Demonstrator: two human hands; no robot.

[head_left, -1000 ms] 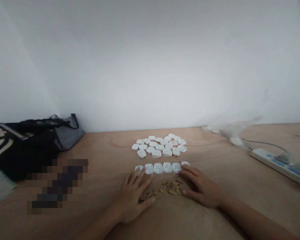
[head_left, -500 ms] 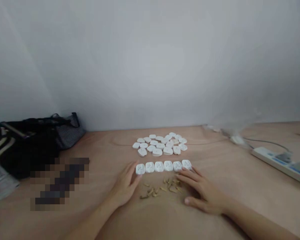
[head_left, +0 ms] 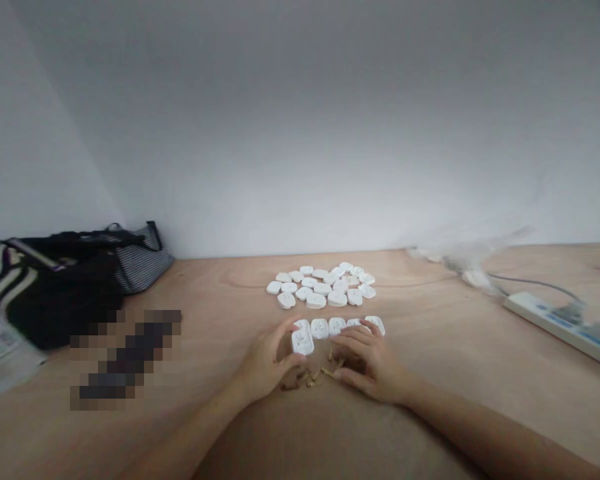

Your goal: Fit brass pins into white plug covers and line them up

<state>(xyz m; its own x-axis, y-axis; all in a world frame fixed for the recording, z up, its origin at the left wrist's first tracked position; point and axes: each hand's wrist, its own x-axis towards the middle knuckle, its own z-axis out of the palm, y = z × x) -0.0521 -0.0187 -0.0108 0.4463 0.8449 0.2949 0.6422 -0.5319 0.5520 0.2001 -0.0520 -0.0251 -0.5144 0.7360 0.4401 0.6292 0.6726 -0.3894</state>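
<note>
My left hand (head_left: 267,360) grips a white, square plastic housing (head_left: 303,339) between its fingers and thumb, just above the table. Small details mark the housing's face. Beside it runs a row of similar white housings (head_left: 319,329), partly covered by my right hand. The right hand (head_left: 373,360) reaches over small brass-coloured metal pieces (head_left: 313,377), its thumb apart from its fingers. The fingers lie near the row's right part, and nothing is visible in their grasp. Part of the brass pile is hidden under this hand.
A larger group of white plastic pieces (head_left: 323,289) lies farther back. To the right are a white power strip (head_left: 555,320) with a cable and a clear plastic bag (head_left: 473,260). A black bag (head_left: 70,287) stands at the left, near a pixelated dark object (head_left: 130,357).
My left hand has lifted the leftmost housing from the row and moved it slightly right. My right hand has shifted left from the row's right end to over the brass pieces.
</note>
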